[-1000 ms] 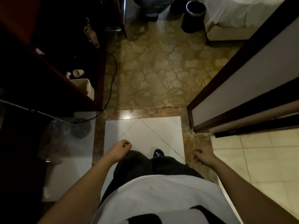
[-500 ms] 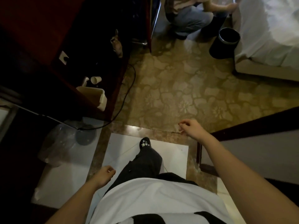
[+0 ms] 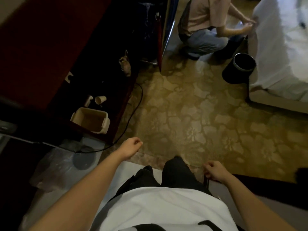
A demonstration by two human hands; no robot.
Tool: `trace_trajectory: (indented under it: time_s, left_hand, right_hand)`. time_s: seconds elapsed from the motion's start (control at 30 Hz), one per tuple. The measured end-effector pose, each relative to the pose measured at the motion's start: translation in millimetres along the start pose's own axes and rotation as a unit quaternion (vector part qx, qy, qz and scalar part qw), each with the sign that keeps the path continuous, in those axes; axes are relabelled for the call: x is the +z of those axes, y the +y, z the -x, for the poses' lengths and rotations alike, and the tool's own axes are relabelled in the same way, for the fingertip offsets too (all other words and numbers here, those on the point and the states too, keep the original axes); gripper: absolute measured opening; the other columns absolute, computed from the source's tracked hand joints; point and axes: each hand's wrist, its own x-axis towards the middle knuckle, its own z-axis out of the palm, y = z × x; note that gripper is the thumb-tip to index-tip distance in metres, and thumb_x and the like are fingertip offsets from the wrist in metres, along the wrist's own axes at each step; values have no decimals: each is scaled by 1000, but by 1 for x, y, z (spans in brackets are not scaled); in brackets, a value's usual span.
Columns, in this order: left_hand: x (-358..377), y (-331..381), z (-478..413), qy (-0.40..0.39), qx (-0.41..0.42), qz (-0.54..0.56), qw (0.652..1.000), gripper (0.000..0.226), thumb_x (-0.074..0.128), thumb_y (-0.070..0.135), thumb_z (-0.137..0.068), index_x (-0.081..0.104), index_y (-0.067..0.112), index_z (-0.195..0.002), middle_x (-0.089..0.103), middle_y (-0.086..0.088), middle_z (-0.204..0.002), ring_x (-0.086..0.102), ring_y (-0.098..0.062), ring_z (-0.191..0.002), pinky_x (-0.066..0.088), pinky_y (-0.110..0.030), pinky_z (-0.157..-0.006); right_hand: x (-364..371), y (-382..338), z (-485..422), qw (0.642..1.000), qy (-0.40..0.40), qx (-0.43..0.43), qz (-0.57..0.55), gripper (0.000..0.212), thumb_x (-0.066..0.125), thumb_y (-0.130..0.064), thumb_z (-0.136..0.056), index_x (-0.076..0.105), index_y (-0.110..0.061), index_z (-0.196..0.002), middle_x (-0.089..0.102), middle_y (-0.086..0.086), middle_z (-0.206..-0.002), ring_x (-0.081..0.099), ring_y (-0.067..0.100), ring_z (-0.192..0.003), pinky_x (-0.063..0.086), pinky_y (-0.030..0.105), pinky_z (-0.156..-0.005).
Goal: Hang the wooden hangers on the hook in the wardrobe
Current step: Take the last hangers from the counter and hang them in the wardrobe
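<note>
No wooden hanger, hook or wardrobe rail shows in the head view. My left hand (image 3: 130, 148) swings in front of me over the edge of the patterned carpet, fingers curled, nothing in it. My right hand (image 3: 215, 170) hangs low beside my right leg, fingers also curled and empty. A dark wooden cabinet (image 3: 50, 52) stands open on the left, its inside too dim to read.
A cream bin (image 3: 90, 120) and a paper cup (image 3: 100, 99) sit in the cabinet's base. A black cable (image 3: 133, 112) trails over the carpet. A person (image 3: 205, 27) crouches ahead by a white bed (image 3: 280, 47) and a black wastebasket (image 3: 240, 67). Crumpled plastic (image 3: 56, 167) lies left.
I have stepped forward onto the carpet, so the view shifted toward the crouching person and bed. My left hand swung forward and my right hand swung back to my side.
</note>
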Motion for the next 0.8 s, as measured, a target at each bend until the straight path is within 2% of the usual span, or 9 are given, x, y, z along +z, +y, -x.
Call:
trace_trajectory:
  time_s: [0.07,0.17,0.27,0.37,0.47,0.63,0.73,0.8]
  left_hand:
    - [-5,10,-14,11,-10,5,1000,29,46,23,-95,56,7,-116,62,-14,-108,59,-29,-104,46,-37,-89]
    - [-7,6,-29,33,-53,33,997,30,46,21,-95,57,3,-117,62,-15,-112,58,-30,-107,45,-34,-88]
    - [-2,-9,-34,63,-115,85,988,26,48,19,-94,59,0,-108,60,-16,-102,58,-29,-98,44,-33,-85]
    - [9,-17,-29,85,-175,144,970,19,46,16,-94,56,9,-81,53,-12,-82,50,-20,-78,42,-32,-76]
    - [20,-9,-28,125,-216,201,947,22,45,12,-95,50,10,-73,52,-13,-78,49,-21,-77,41,-32,-74]
    - [16,29,-39,187,-220,259,922,16,46,15,-95,55,9,-82,57,-15,-88,56,-26,-86,48,-38,-85]
    - [-14,58,-47,221,-179,270,920,14,48,19,-94,58,19,-84,59,-6,-87,57,-23,-89,47,-39,-92]
    - [-46,81,-50,244,-140,257,925,13,47,19,-94,57,21,-87,58,1,-85,55,-19,-89,45,-32,-86]
  right_hand:
    - [-15,-22,-18,999,-9,-5,33,27,44,-12,-96,55,-3,-73,59,15,-75,52,18,-62,39,23,-54]
    - [-38,-70,-51,995,-38,-47,80,28,42,-9,-95,59,13,-94,58,26,-88,51,19,-67,40,19,-49]
    - [-65,-131,-86,982,-71,-112,136,32,39,-8,-96,55,15,-111,59,31,-98,52,23,-76,40,19,-53]
    - [-90,-196,-119,966,-90,-170,173,32,41,-14,-97,57,9,-114,61,22,-95,56,22,-78,41,21,-56]
    - [-110,-257,-143,949,-115,-221,193,31,44,-19,-96,58,2,-115,61,12,-91,58,20,-74,40,20,-54]
    - [-125,-347,-155,913,-148,-314,214,26,45,-14,-95,57,-3,-115,61,11,-94,55,9,-65,40,6,-45]
    - [-123,-399,-146,889,-173,-374,201,21,46,-11,-94,59,-6,-110,62,9,-90,57,12,-69,45,12,-58]
    - [-120,-432,-135,863,-189,-421,208,18,46,-11,-94,59,-11,-108,61,2,-86,58,10,-73,45,18,-67]
